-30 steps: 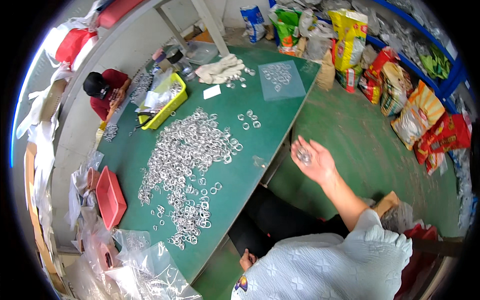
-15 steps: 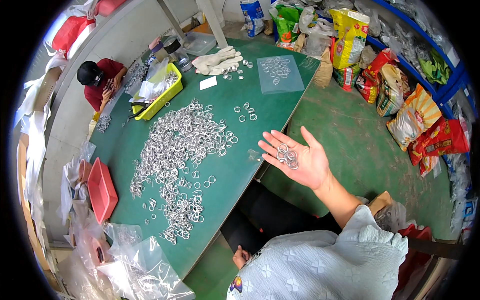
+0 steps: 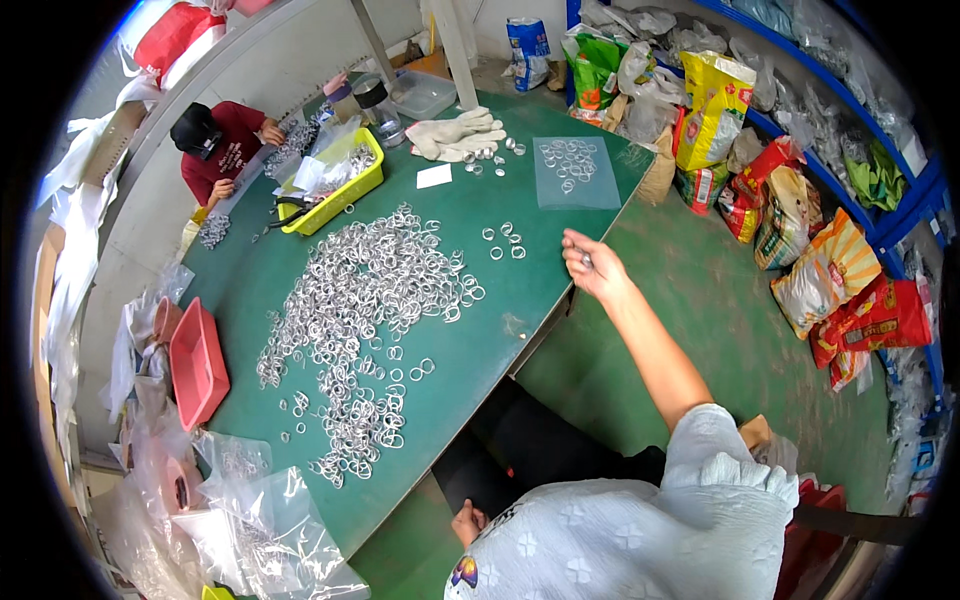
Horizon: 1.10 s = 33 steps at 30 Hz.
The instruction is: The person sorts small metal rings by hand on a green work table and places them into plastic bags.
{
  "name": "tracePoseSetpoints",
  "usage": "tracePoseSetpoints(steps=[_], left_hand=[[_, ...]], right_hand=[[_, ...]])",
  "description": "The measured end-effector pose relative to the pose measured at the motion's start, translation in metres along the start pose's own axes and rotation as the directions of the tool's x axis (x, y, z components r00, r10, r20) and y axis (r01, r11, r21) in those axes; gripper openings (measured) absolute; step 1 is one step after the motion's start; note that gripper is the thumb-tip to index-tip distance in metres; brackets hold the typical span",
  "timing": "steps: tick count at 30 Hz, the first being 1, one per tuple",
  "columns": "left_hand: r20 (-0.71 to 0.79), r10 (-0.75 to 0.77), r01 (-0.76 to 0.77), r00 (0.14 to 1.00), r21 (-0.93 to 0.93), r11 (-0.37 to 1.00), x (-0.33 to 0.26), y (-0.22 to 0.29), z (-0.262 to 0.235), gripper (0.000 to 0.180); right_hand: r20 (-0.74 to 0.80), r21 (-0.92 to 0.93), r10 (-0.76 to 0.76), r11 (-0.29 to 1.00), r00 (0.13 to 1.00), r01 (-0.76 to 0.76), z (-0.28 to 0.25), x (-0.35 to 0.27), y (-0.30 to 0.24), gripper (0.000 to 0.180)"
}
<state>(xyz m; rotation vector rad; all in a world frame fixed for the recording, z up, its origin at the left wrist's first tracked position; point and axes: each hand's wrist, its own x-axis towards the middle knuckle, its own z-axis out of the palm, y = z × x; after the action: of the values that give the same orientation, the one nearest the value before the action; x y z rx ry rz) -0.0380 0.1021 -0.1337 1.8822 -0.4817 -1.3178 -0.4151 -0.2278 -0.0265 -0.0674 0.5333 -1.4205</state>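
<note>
My right hand [image 3: 594,268] is raised near the table's right edge, its fingers closed round metal rings [image 3: 587,261]; only a little of the metal shows. Beyond it on the table lies a clear plastic sheet [image 3: 600,192] with several rings [image 3: 568,160] on it. A small group of loose rings [image 3: 513,239] sits left of that hand. The large pile of silvery rings [image 3: 370,280] spreads over the middle of the table. Low by my lap is my left hand [image 3: 468,522], its fingers curled in; whether it holds anything is hidden.
On the green table [image 3: 470,390] are a yellow basket [image 3: 335,200], pale gloves [image 3: 455,135], a white card [image 3: 434,177] and a red tray [image 3: 197,365]. Clear bags [image 3: 290,530] lie at the near left. A co-worker [image 3: 225,145] sits across. Filled sacks [image 3: 820,270] line the right side.
My right hand has gone from an open palm with rings to closed fingers round them, and has moved up toward the plastic sheet. The co-worker's hands have moved apart.
</note>
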Motion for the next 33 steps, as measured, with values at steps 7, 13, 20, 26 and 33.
tracePoseSetpoints(steps=[7,13,20,26,33], left_hand=[[0.048,0.06,-0.059,0.997,-0.026,0.998,0.009,-0.014,-0.003,0.05],[-0.049,0.026,-0.028,0.998,-0.05,0.998,0.004,-0.011,-0.003,0.047],[-0.02,-0.022,0.018,1.0,-0.175,0.984,-0.008,0.007,0.003,0.043],[0.025,-0.043,0.048,0.999,-0.301,0.952,-0.008,-0.002,0.003,0.043],[0.085,-0.045,0.069,0.995,-0.315,0.947,0.001,-0.013,0.004,0.043]], right_hand=[[-0.206,-0.219,-0.304,0.941,0.93,0.259,0.031,0.062,-0.017,0.05],[-0.065,-0.634,-0.604,0.64,0.794,0.435,0.048,0.105,-0.039,0.039],[-0.173,-0.124,-0.451,0.892,0.875,0.435,0.035,0.183,-0.092,0.025],[0.039,-0.869,-0.721,0.317,0.691,0.38,0.026,0.161,-0.054,0.036],[0.598,-0.795,-0.591,-0.349,0.542,0.496,0.095,0.035,0.111,0.055]])
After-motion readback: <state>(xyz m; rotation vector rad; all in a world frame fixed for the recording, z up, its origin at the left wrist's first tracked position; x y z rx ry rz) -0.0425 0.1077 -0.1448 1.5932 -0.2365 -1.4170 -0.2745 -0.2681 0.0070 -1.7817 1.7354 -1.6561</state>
